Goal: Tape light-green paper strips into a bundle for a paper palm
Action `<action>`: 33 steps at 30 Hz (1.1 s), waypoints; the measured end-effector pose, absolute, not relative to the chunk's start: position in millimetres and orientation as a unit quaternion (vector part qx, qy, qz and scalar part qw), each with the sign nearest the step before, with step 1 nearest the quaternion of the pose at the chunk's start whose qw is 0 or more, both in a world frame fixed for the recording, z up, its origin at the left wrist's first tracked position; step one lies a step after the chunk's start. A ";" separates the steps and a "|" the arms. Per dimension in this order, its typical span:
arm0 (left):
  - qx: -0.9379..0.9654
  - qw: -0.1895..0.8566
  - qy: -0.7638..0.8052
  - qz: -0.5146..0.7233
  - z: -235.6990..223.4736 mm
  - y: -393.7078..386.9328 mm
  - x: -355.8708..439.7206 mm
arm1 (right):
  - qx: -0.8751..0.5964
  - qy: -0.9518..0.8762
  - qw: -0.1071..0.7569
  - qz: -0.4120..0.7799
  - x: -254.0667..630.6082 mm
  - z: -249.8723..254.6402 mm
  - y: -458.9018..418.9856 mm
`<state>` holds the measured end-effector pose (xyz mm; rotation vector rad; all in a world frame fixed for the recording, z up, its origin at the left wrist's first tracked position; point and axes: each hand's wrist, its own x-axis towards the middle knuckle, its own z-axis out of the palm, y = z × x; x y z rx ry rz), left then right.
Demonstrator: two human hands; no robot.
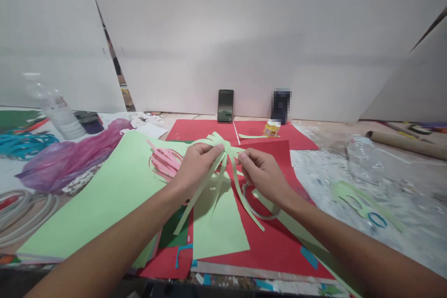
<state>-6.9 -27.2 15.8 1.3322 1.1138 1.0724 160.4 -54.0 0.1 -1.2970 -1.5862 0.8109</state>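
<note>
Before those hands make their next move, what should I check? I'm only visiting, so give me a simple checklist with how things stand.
1. Left hand gripping the green strips where they meet: ok.
2. Right hand pinching a strip: ok, just to the right of that meeting point.
3. Strip ends clear of the paper below: cannot tell; they hang down in front of it.
4. Pink strips fully in sight: not ok, the left hand partly hides them.
5. Yellow jar upright: ok, beyond the right hand.
</note>
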 end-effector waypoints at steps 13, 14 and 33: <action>0.579 0.504 0.455 0.452 14.8 -26.6 -8.8 | -0.514 -0.627 0.471 0.347 157.9 -2.9 -55.1; 0.580 0.503 0.454 0.452 14.6 -26.5 -8.9 | -0.514 -0.627 0.471 0.349 157.9 -2.9 -55.4; 0.607 0.509 0.431 0.432 20.1 -24.3 -16.3 | -0.494 -0.745 0.355 0.274 167.1 17.0 -61.1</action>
